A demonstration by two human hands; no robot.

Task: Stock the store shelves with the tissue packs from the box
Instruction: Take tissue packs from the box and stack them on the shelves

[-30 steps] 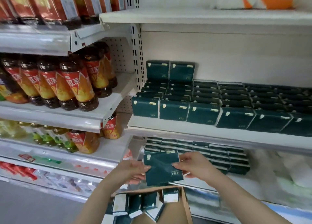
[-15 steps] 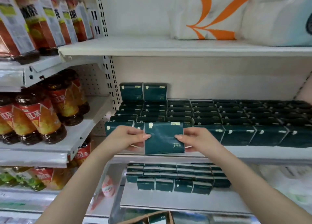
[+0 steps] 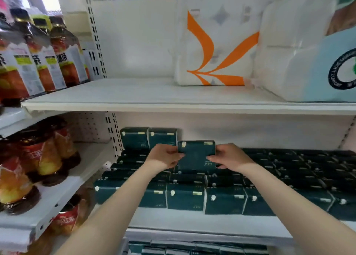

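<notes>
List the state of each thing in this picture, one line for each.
held tissue pack: upright, gripped at both sides
left hand: holds its left edge
right hand: holds its right edge
two back packs: standing upright
stocked packs: lying in rows
tea bottles: upright

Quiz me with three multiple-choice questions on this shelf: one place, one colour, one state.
1. Where is the held tissue pack?
A) in a basket
B) over the stocked packs on the middle shelf
C) on the floor
2. What colour is the mark on the big white pack?
A) orange
B) purple
C) black
3. What are the left hand and right hand doing?
A) both hang empty
B) both grip the held pack's sides
C) only the left touches it
Answers: B, it is over the stocked packs; A, orange stripes show; B, fingers curl round each side.
</notes>
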